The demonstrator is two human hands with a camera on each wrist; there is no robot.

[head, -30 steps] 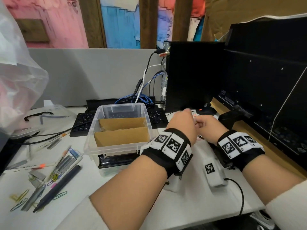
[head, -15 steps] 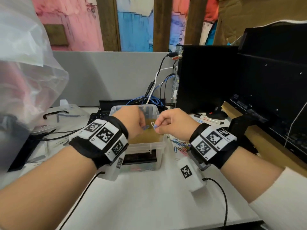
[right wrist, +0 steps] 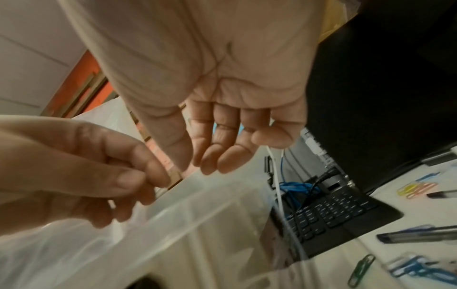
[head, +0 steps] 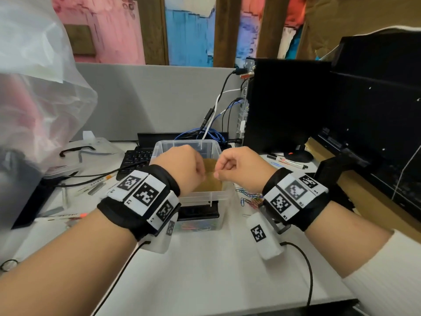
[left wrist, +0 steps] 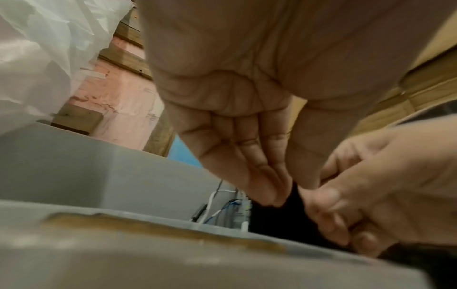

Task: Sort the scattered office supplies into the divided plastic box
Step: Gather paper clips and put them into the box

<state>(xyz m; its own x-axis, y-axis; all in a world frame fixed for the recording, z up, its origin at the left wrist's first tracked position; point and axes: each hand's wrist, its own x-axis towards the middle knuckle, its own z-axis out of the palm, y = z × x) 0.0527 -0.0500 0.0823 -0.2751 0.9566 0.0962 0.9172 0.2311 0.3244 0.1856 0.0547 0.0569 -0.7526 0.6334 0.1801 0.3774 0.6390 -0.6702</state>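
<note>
The clear plastic box (head: 200, 197) with brown cardboard dividers (head: 210, 185) stands mid-desk; coloured paper clips (head: 193, 226) lie in its front compartment. Both hands hover close together over the box. My left hand (head: 201, 173) has thumb and fingertips pressed together (left wrist: 289, 193). Just right of it, my right hand (head: 217, 173) brings its thumb tip to the index finger (right wrist: 190, 166). No clip shows between either hand's fingertips. A heap of loose paper clips (head: 248, 197) lies on the desk right of the box, also in the right wrist view (right wrist: 415, 267).
Pens and staple strips (head: 68, 216) lie scattered at the left. A black keyboard (head: 136, 158) and cables sit behind the box. A computer tower (head: 284, 106), a marker (head: 289, 161) and black equipment stand to the right. A plastic bag (head: 34, 99) hangs at the left.
Both hands moved left from the desk's right side to above the box. Half a second ago each pinched a bluish paper clip; now neither clip shows.
</note>
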